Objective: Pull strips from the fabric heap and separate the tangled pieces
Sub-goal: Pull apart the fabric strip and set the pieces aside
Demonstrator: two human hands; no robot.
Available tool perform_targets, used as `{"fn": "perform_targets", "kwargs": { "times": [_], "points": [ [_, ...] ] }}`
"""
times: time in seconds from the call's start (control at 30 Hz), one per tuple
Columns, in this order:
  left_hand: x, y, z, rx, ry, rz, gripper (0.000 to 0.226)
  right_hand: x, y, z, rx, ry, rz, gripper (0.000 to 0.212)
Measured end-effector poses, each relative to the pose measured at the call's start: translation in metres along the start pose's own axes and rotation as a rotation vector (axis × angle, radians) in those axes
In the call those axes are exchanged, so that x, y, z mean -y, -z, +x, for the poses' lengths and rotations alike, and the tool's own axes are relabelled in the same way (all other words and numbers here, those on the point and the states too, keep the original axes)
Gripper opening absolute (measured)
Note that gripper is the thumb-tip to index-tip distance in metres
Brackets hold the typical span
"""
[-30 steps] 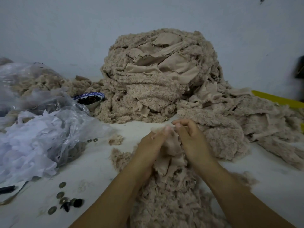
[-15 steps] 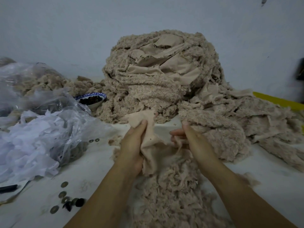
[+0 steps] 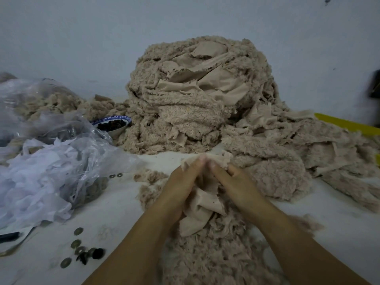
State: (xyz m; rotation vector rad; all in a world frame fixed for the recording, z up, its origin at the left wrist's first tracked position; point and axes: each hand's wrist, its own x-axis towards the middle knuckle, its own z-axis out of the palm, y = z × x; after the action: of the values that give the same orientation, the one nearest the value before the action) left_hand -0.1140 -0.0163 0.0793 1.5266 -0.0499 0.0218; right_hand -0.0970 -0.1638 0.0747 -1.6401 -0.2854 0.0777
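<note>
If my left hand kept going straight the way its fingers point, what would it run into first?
Past the fabric piece the left hand pinches, probably the base of the big fabric heap; depth is unclear.

Bowl (image 3: 112,124) left of fabric heap (image 3: 197,95)

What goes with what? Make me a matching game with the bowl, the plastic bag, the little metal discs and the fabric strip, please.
Things:
1. bowl
2. plastic bag
3. metal discs
4. fabric strip

Matches:
A. pinched by the left hand and the right hand
B. lying loose on the table
C. blue-patterned rim, dark bits inside
D. see-through and crumpled

Pairs: 1-C, 2-D, 3-B, 4-A
</note>
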Motion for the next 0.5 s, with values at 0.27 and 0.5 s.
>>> {"fn": "perform_targets", "kwargs": {
  "times": [0.27, 0.5],
  "points": [
    [0.004, -0.005, 0.001, -0.171, -0.067, -0.032, 0.028, -0.004, 0.006, 0.011, -0.125, -0.050, 0.248, 0.031],
    [0.003, -0.009, -0.008, -0.086, -0.174, 0.101, 0.039, -0.008, 0.006, 0.010, 0.010, -0.001, 0.205, 0.062]
  ]
}}
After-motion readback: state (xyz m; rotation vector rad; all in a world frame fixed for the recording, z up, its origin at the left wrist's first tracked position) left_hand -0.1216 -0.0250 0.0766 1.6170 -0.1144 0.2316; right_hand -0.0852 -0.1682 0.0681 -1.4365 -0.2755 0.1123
